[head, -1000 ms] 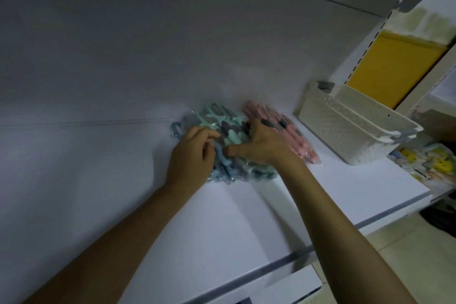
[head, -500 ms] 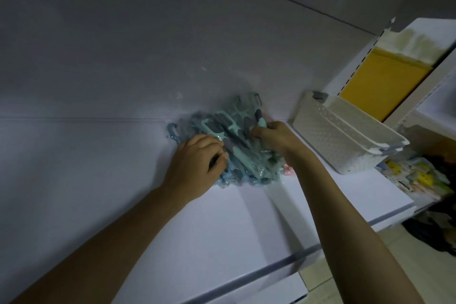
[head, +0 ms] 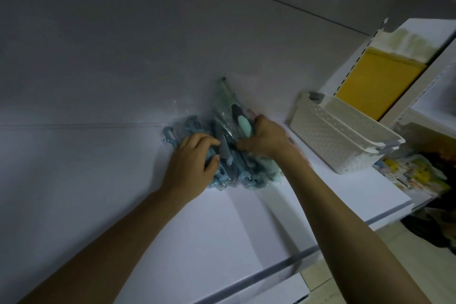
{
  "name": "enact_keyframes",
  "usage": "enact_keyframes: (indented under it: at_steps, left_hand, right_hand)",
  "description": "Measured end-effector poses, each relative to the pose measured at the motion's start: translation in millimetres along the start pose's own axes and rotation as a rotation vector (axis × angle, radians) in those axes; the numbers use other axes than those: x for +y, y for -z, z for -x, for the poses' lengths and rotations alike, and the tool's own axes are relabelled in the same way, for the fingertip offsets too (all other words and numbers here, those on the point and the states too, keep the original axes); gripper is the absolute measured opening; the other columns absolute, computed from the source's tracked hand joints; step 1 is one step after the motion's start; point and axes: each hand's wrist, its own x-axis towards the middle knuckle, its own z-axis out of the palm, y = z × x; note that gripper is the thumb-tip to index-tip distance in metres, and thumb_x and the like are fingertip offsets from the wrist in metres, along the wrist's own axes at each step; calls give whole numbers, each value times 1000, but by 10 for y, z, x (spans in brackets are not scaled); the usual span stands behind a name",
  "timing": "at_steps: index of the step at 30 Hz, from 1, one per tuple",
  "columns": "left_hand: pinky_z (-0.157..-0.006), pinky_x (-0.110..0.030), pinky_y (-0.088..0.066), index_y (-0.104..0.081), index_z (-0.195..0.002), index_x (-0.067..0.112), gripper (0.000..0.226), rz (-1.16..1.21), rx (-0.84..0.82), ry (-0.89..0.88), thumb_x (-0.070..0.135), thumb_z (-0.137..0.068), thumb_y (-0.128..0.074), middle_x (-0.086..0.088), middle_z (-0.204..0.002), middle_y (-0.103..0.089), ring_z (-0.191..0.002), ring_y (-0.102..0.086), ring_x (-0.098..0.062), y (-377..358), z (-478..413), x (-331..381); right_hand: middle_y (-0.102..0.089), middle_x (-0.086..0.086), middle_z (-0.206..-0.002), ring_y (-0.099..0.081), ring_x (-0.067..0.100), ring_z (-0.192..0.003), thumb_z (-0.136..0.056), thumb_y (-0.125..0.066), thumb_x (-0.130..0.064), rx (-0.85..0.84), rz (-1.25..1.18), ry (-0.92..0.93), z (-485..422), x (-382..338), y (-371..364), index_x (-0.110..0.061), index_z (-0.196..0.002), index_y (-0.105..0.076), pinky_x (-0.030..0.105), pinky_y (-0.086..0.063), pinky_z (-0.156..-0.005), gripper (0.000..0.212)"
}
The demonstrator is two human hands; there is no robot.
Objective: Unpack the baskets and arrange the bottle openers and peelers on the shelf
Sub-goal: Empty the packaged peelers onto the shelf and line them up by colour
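A: Hands?
B: Left hand [head: 190, 166] fingers curl into the blue utensil pile [head: 233, 173]; right hand [head: 267, 140] grips the teal bundle [head: 243, 124].
A: Where?
B: Shelf [head: 222, 234] back; baskets [head: 340, 138] at three o'clock.

Blue utensils [head: 223, 176]: clear-wrapped, jumbled heap lying on the white shelf [head: 217, 234] at its back wall, gripped by the left hand [head: 191, 168].
Teal pack [head: 228, 108]: clear-wrapped, grey-and-mint handles, tilted up against the wall, held by the right hand [head: 267, 138].
Baskets [head: 328, 140]: cream, perforated, nested, standing at the shelf's right end.
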Motion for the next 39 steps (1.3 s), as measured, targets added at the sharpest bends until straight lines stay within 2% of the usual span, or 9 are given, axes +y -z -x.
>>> enact_keyframes:
  at_steps: [10, 13, 16, 19, 22, 27, 30, 33, 39]
  left_hand:
    - [-97, -32, -43, -66, -113, 5, 35, 48, 56, -78, -2, -83, -50, -9, -117, -63, -110, -55, -25, 34, -22, 58]
    - [-94, -19, -43, -67, -112, 11, 27, 359, 70, 95, 24, -93, -53, 1, -111, -67, -108, -59, -12, 118, -107, 236]
    - [-83, -20, -52, -62, -109, 23, 45, 884, -87, 354, 50, -74, -69, 8, -103, -72, -99, -67, -8, 276, -229, 485]
    - [-89, -35, -53, -59, -119, 14, 73, 1003, 54, 474, 47, -57, -80, -6, -107, -71, -99, -68, -22, 536, -278, 501]
    - [-82, -25, -55, -60, -121, 9, 69, 982, 114, 440, 30, -57, -75, -7, -108, -71, -100, -68, -18, 887, -191, 309]
    - [-75, -23, -55, -61, -118, 7, 60, 896, 200, 398, 16, -61, -75, -6, -105, -71, -97, -68, -16, 1324, 49, -31]
    - [-73, -25, -56, -57, -121, 2, 73, 825, 245, 385, 22, -55, -78, -7, -104, -71, -94, -69, -22, 1478, 161, -143]
    - [-69, -22, -55, -55, -121, 2, 81, 763, 273, 376, 22, -48, -83, -3, -101, -72, -91, -71, -17, 1517, 234, -185]
    - [-65, -10, -51, -64, -107, 11, 66, 614, 178, 372, 18, -44, -80, 15, -86, -73, -81, -68, 3, 1335, 284, -214]
  right_hand:
    - [-58, 1, -94, -62, 20, -81, -69, -79, -27, 65, -491, -133, 184, 83, 75, -18, -106, -45, 36, -56, -65, 51]
    - [-65, 5, -91, -64, 16, -67, -72, -77, -20, 64, -766, -117, 336, -51, 182, -13, -106, -52, 25, -52, -50, 43]
    - [-70, 9, -98, -69, 20, -80, -75, -75, -19, 33, -940, 29, 494, -372, 111, -9, -112, -57, 33, -58, -67, 43]
    - [-67, 8, -102, -67, 19, -90, -78, -66, -16, 137, -950, 252, 692, -821, -183, -3, -115, -52, 38, -56, -78, 42]
    - [-60, 6, -105, -60, 11, -94, -75, -69, -6, 228, -975, 470, 798, -1202, -396, 2, -117, -47, 24, -52, -81, 48]
    - [-53, 15, -116, -55, 32, -110, -68, -74, 0, 132, -948, 701, 870, -1575, -664, -2, -120, -50, 51, -49, -87, 58]
    - [-50, 0, -133, -50, 10, -123, -71, -71, -5, -35, -1074, 691, 845, -1627, -744, -22, -134, -36, 25, -47, -97, 74]
    - [-59, -11, -112, -61, 0, -103, -73, -69, 0, 17, -1084, 700, 789, -1640, -841, -35, -117, -44, 16, -50, -82, 62]
    - [-66, 0, -98, -64, 10, -96, -74, -62, -16, 90, -1028, 689, 837, -1663, -934, -16, -102, -61, 30, -55, -80, 29]
